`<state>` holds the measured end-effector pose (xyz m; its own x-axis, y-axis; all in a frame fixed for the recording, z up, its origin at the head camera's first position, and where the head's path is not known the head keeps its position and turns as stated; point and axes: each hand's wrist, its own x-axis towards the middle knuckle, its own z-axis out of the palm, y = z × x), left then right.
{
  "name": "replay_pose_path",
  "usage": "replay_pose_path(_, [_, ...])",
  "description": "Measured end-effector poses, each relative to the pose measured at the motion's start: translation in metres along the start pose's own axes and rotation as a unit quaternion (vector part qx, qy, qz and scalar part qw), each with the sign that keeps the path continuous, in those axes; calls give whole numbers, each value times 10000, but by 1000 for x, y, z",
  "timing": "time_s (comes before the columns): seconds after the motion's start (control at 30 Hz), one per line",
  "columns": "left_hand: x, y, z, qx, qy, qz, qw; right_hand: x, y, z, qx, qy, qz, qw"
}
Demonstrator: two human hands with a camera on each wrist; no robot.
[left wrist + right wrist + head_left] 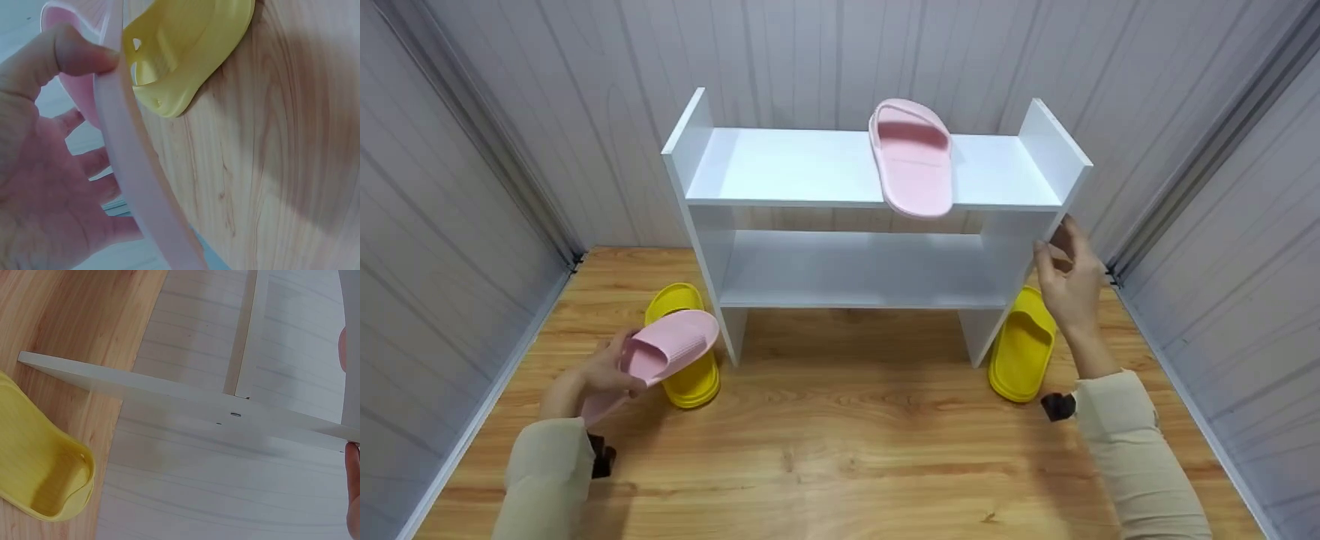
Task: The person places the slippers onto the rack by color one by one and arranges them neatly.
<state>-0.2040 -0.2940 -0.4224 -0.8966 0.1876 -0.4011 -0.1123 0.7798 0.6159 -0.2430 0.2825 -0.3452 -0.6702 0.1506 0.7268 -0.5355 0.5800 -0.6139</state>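
My left hand [607, 367] grips a pink slipper [679, 337] by its side edge, thumb on one face and fingers on the other. That slipper is tilted and raised, covering part of a yellow slipper [694, 384] on the floor. A white two-tier shelf [802, 169] stands upright ahead. At its right side panel, my right hand [1072, 289] holds the front edge, thumb against it and fingers along the outer side. Only part of that hand [353, 489] shows in the right wrist view. A second pink slipper [919, 169] lies on the top board, toe strap toward the back.
Another yellow slipper [1021, 349] lies on the wooden floor [840, 450] beside the shelf's right leg, below my right hand. Pale panelled walls [810, 60] enclose the back and both sides. The shelf's lower board [862, 270] sits above the floor.
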Motion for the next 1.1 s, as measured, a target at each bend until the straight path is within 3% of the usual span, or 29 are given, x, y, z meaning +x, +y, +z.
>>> replay_pose_path(0.23, [-7,4,2,539,-136,-61,9984,2,19,1,-99,25,-135,9999])
replay_pose_path(0.63, [-28,14,0,680,-599,-260,9955,2,18,3,-18,-8,-68,10000])
replay_pose_path(0.73, [-31,20,1,476,-740,-358,9955,2,18,3,-23,-6,-80,10000])
replay_pose_path(0.97, [-34,32,4,594,-808,60,9949,2,16,3,-12,-20,-83,10000])
replay_pose_path(1.1, [-34,39,6,521,-905,382,9938,2,2,1,-53,-27,-175,9998])
